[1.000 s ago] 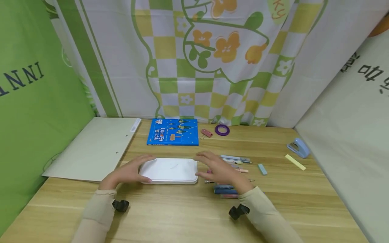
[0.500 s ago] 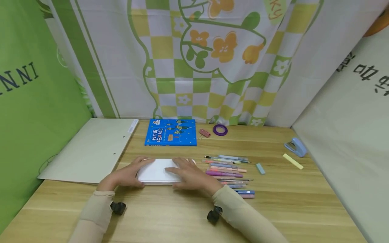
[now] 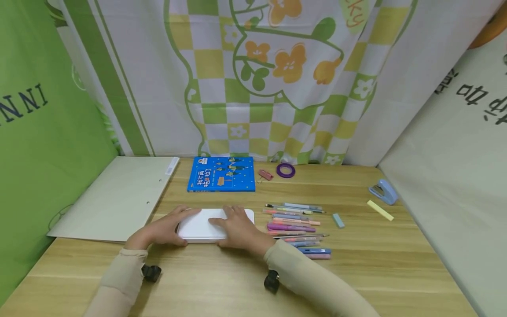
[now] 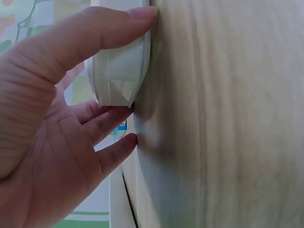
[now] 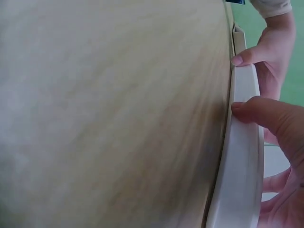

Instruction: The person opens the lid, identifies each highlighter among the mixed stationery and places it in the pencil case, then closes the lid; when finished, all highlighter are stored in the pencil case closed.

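Evidently the board marked the left side of the table, its near right part close by the left hand. That hand was spread partway, thumb at the near side and fingers at the far side, gripping the left end of the white case. The case lay level, with the blue book behind it. The right hand straddled its right part, thumb on the near side, other fingers across the top. So, I judged, taking hold was done; whether the case rested fully on the wood I could not tell. Farther right, the pink clip, purple ring, loose row of pens, small eraser, yellow strip and stapler lay unheld; any handling of them seemed left undone.
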The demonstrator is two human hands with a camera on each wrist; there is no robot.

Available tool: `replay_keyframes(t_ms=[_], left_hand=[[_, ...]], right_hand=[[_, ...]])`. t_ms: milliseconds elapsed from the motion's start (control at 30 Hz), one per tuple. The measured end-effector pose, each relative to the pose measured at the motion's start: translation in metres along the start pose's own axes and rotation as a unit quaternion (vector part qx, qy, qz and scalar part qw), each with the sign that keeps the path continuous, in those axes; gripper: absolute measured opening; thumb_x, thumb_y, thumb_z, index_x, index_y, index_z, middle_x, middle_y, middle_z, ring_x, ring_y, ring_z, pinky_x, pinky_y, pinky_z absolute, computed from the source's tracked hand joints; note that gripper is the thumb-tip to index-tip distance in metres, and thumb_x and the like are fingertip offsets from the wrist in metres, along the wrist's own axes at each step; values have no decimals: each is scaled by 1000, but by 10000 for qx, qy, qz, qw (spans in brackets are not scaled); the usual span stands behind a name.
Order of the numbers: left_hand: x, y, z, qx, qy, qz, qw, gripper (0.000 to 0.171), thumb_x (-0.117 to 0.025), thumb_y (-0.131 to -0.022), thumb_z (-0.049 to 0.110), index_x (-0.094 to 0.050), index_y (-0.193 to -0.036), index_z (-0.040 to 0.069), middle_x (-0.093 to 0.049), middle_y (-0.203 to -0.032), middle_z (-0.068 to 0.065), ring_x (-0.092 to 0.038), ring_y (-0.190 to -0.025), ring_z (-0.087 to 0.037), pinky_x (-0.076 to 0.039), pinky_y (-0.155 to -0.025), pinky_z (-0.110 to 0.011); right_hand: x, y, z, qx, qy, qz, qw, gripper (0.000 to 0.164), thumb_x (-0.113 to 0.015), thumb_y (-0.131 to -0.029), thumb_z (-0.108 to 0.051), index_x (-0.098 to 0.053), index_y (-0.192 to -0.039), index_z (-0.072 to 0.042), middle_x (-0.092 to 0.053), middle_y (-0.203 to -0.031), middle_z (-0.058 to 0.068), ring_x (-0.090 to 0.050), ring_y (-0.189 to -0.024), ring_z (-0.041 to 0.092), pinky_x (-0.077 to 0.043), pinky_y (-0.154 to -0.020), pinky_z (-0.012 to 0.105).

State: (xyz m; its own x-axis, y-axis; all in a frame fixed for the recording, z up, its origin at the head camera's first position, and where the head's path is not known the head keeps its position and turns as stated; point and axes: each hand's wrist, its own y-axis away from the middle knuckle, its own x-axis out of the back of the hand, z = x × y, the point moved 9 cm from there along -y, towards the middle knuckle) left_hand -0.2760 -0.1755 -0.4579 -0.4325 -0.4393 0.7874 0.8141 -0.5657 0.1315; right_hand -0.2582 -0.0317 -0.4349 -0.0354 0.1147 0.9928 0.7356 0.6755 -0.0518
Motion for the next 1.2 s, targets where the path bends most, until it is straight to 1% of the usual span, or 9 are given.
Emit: replay_keyframes(t_ms=[67,233,433,600,800,933,1033,1167,1200], left_hand=[[-1,0,0,-5,-10,9,10000,90,-81,-70,18,-34,-146,11,-32,-141,-22,-39,-120,-37,-35,-97,-55],[1,-2,2,-152,-53,73,9998,91,-81,-68,17,-34,-146,9,-34,-142,-22,-37,-123,-39,-34,-98,-57],[2,-3,4,-325,-48,212,9992,94,-81,-66,15,-32,-145,6,-37,-140,-23,-38,-123,-39,-34,-98,-57],[2,-5,1,-252,77,257,9993,98,-83,-64,17,-29,-146,9,-37,-140,-21,-38,-122,-37,-33,-98,-56],[1,-7,-1,-227,91,215,9995,102,-83,-64,20,-25,-148,9,-37,-140,-23,-39,-122,-38,-33,-99,-56],[2,-8,-2,-238,84,199,9995,103,-83,-65,20,-24,-148,8,-36,-140,-24,-39,-123,-38,-33,-99,-56],[3,-7,-3,-271,116,214,9993,106,-83,-62,18,-23,-148,7,-37,-139,-24,-41,-118,-36,-35,-96,-54],[5,-3,-5,-203,201,221,9993,110,-84,-60,17,-20,-148,5,-37,-138,-24,-42,-115,-35,-36,-94,-52],[6,-2,-6,-153,265,220,9993,111,-84,-60,18,-18,-149,5,-35,-139,-24,-41,-116,-36,-35,-95,-54]], right_hand=[[-1,0,1,-1,-72,-22,10000,61,-71,-79,-46,-55,-135,-29,-47,-136,15,-44,-122,34,-29,-107,49],[-1,-2,3,31,-398,-9,9992,63,-74,-76,-42,-55,-134,-27,-48,-135,17,-45,-122,36,-29,-107,49],[-3,-1,6,13,-499,13,9988,65,-75,-75,-41,-55,-135,-26,-46,-137,20,-44,-123,37,-27,-108,50],[-4,-1,8,-2,-565,-20,9984,66,-76,-75,-40,-54,-135,-26,-46,-137,21,-44,-123,38,-27,-108,52],[-1,0,9,39,-591,12,9982,66,-77,-73,-38,-55,-134,-25,-49,-134,21,-46,-119,36,-29,-107,48],[1,-1,9,1,-706,-62,9975,66,-76,-74,-37,-55,-134,-24,-49,-133,20,-47,-118,34,-29,-107,46],[9,-3,6,235,-868,64,9959,62,-76,-76,-34,-57,-132,-20,-56,-130,16,-52,-116,32,-35,-104,43],[21,-5,-1,774,-761,219,9938,55,-74,-80,-34,-60,-129,-16,-61,-123,11,-57,-114,30,-42,-99,40],[21,-6,-2,854,-731,189,9935,55,-73,-81,-35,-59,-130,-16,-61,-124,12,-57,-114,30,-43,-98,39]])
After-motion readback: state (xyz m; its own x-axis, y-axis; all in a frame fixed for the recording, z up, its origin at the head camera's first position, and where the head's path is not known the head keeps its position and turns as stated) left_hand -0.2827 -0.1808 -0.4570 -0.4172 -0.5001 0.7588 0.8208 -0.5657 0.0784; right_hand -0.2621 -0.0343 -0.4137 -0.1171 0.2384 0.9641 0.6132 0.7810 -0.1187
